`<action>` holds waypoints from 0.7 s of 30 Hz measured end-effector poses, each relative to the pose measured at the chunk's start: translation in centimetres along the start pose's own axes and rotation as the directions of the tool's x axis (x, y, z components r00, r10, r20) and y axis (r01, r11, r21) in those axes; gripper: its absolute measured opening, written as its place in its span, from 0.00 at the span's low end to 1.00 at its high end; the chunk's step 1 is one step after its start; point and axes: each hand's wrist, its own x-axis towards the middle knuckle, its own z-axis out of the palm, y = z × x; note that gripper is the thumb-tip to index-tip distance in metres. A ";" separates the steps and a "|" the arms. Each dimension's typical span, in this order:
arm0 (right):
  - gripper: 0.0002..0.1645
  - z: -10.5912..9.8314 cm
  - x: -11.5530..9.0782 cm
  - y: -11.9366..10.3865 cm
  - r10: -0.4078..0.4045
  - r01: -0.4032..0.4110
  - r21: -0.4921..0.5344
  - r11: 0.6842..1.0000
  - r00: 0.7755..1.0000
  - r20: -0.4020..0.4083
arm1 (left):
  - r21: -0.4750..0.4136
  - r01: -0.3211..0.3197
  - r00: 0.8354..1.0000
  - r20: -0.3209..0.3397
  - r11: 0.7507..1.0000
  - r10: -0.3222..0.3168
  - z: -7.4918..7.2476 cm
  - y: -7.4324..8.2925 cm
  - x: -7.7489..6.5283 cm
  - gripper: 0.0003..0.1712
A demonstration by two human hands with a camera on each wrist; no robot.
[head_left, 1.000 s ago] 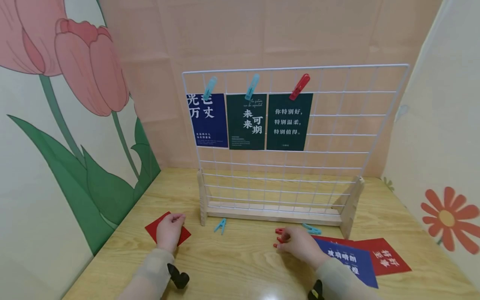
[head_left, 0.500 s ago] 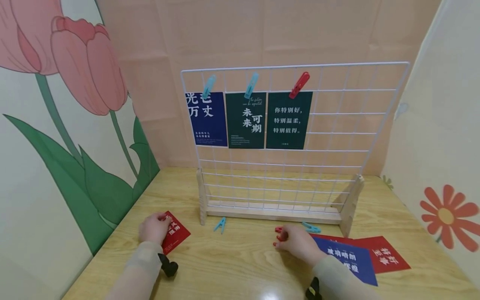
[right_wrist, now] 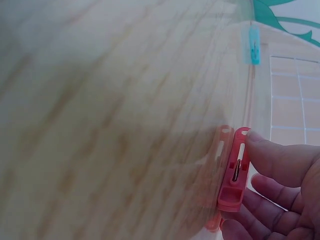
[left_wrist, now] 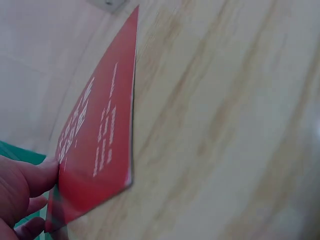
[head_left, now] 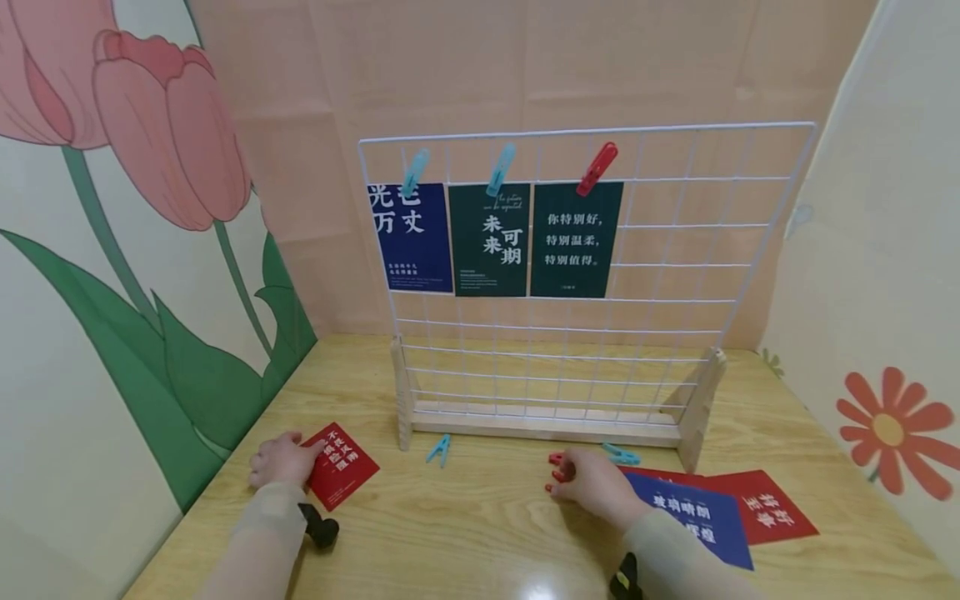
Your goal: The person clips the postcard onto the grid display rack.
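On the left of the table my left hand [head_left: 279, 461] pinches the left corner of a red card [head_left: 347, 479] with white writing. In the left wrist view the thumb lies on the card's printed face, with fingertips behind its edge. My right hand [head_left: 600, 487] holds a red clothespin [right_wrist: 234, 192] at the table top, its thumb on one end and the fingers curled by the other. Red clip ends [head_left: 557, 458] poke out past the fingers in the head view; the rest is hidden. Beside the right wrist lie a blue card [head_left: 712, 525] and red cards [head_left: 780, 508], overlapping.
A white wire grid rack [head_left: 667, 304] on a wooden base [head_left: 547, 426] stands behind the hands. Three cards hang on it by clothespins: a blue card [head_left: 412, 250] and two green ones. Light-blue clothespins lie before the base, one left [head_left: 439, 450] and one right [head_left: 622, 454].
My left hand has shifted left across the red card to its left corner, and white writing now shows on the card. The right hand has stayed nearly still.
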 end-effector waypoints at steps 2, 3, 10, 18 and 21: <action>0.16 -0.1 0.0 -0.1 0.002 -0.002 -0.004 1.000 1.000 0.000 | -0.013 -0.003 1.000 0.009 1.000 0.004 -0.2 -0.1 0.0 0.34; 0.16 -0.1 0.0 -0.1 0.002 -0.002 -0.003 1.000 1.000 0.000 | -0.019 -0.005 1.000 0.013 1.000 0.005 -0.3 -0.1 0.0 0.33; 0.16 -0.1 0.1 -0.2 0.006 -0.006 -0.002 1.000 1.000 0.004 | -0.019 -0.043 0.998 0.045 0.999 0.044 -0.4 0.2 -0.9 0.30; 0.13 0.1 0.2 -0.1 0.005 -0.005 -0.001 1.000 1.000 0.009 | -0.007 -0.075 0.995 0.072 0.997 0.075 0.0 0.6 -2.0 0.30; 0.13 0.2 0.2 -0.1 -0.002 0.003 -0.013 1.000 1.000 0.004 | -0.010 -0.090 0.992 0.084 0.996 0.091 0.3 0.9 -2.5 0.29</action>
